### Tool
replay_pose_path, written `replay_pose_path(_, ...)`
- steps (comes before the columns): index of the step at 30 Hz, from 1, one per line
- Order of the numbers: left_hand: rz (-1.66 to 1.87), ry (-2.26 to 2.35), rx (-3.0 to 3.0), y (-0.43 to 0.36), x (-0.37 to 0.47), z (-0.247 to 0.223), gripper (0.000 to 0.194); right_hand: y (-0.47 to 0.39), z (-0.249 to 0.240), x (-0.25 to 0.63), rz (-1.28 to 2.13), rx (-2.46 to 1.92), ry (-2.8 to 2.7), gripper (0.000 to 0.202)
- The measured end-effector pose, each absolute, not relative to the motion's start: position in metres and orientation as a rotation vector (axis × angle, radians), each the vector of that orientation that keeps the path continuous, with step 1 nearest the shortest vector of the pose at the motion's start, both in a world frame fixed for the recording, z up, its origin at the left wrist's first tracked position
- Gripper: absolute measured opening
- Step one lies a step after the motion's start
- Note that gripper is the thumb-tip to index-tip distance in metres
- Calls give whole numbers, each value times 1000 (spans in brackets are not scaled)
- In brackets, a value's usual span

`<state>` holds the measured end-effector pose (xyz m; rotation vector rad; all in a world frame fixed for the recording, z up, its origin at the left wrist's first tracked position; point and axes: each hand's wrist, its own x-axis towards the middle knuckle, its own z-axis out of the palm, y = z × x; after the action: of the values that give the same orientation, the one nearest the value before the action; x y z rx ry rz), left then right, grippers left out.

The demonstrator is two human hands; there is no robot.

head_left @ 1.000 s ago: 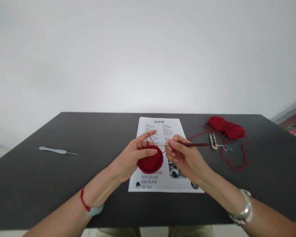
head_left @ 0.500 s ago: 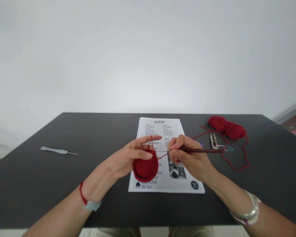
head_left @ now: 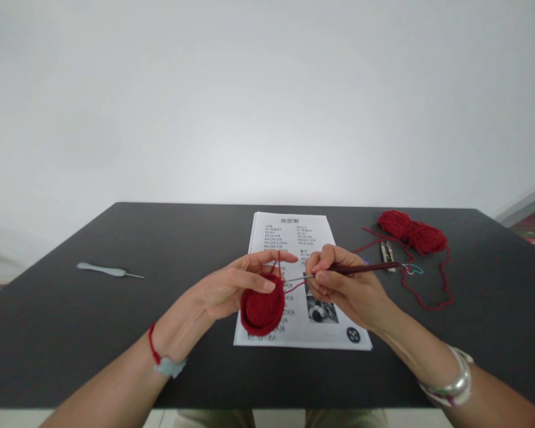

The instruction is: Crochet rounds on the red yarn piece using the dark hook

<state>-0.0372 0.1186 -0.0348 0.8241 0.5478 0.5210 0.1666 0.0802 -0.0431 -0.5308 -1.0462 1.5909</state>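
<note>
A round red crocheted piece [head_left: 262, 306] is pinched at its upper edge by my left hand [head_left: 241, 282], with red yarn running up over the raised index finger. My right hand [head_left: 345, 285] grips a crochet hook [head_left: 365, 267] with a dark reddish handle. The hook's thin metal shaft points left and meets the top right edge of the crocheted piece, where its tip is hard to make out. Beneath both hands lie printed sheets [head_left: 339, 333] with text and a photo.
On the black table [head_left: 160, 238], a grey-handled hook [head_left: 109, 271] lies at the left. At the right are a skein of red yarn [head_left: 412, 232] with a loose strand, small snips [head_left: 387, 255] and a light blue marker [head_left: 417, 269].
The crocheted piece has tilted and dropped slightly in my left hand. My right hand has turned a little, so the hook now slopes down toward its tip.
</note>
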Motion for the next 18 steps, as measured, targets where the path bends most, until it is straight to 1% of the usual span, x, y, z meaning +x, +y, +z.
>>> replay_pose_path(7,594,610,914,115,-32,-31,45,82,-46,169,1798,-522,-893,20)
replay_pose_path(10,727,659,1018,114,-26,-32,43,83,-48,166,1845,-542,-804,21)
replay_pose_path(14,996,719,1132,110,-15,-37,42,83,-48,157,1754,-582,-729,21)
replay_pose_path(18,1041,798,1111,103,-4,-42,55,79,-52,149,1554,-652,-821,20)
